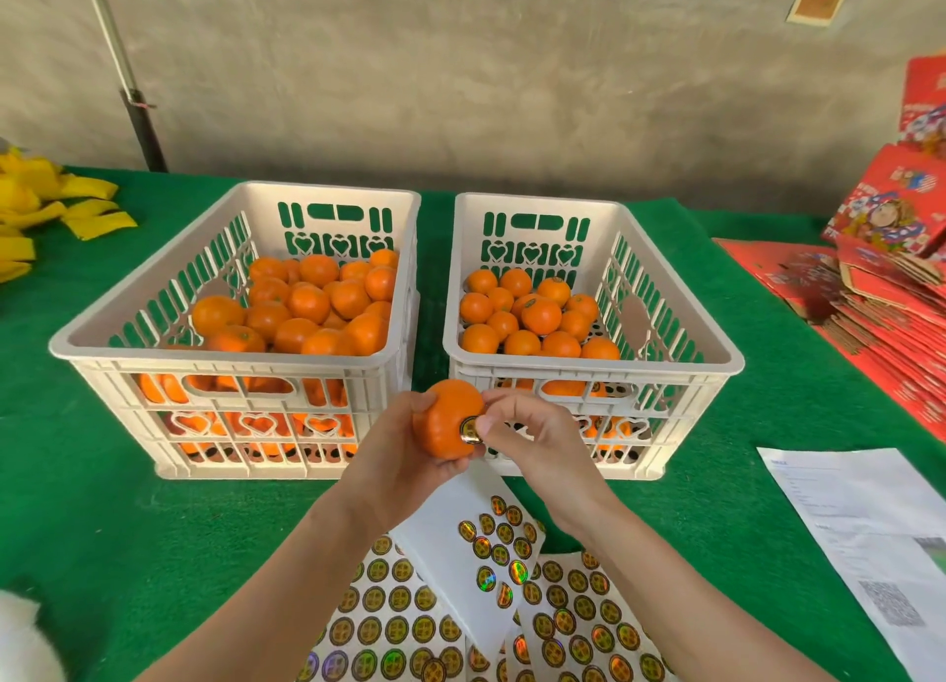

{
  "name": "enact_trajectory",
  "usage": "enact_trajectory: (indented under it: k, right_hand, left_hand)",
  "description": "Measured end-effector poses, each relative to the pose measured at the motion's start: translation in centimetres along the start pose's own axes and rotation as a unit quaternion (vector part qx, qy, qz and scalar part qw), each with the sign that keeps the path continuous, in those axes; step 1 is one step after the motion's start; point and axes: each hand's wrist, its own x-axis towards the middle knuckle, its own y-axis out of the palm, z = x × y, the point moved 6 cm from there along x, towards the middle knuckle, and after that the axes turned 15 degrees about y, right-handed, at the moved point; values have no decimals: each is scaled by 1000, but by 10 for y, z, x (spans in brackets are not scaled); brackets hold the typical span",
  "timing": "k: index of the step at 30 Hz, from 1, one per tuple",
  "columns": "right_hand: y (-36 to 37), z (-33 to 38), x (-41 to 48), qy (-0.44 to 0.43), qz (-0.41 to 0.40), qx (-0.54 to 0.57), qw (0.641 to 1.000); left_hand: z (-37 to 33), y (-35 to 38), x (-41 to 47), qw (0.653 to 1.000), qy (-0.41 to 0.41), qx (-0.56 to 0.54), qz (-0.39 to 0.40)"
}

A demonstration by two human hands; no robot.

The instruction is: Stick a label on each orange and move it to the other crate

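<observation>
Glossy sticker sheets (399, 625); left hand (394, 456) around smooth orange (445, 420), right hand (532, 441) tight on round label (468, 429).

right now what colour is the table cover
The table cover is green; head view shows it.

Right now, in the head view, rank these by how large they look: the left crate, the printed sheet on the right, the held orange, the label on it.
1. left crate
2. printed sheet, though the frame edge cuts it off
3. held orange
4. label
</observation>
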Motion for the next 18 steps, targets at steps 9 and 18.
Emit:
enact_trajectory:
  k: [9, 18]
  right_hand:
    - [4, 13, -1, -58, -52, -91, 993]
    - [2, 14, -7, -68, -62, -23, 995]
  left_hand:
    - [-5, 8, -3, 1000, 19, -10, 21]
    - [-15, 18, -6, 995, 34, 31, 84]
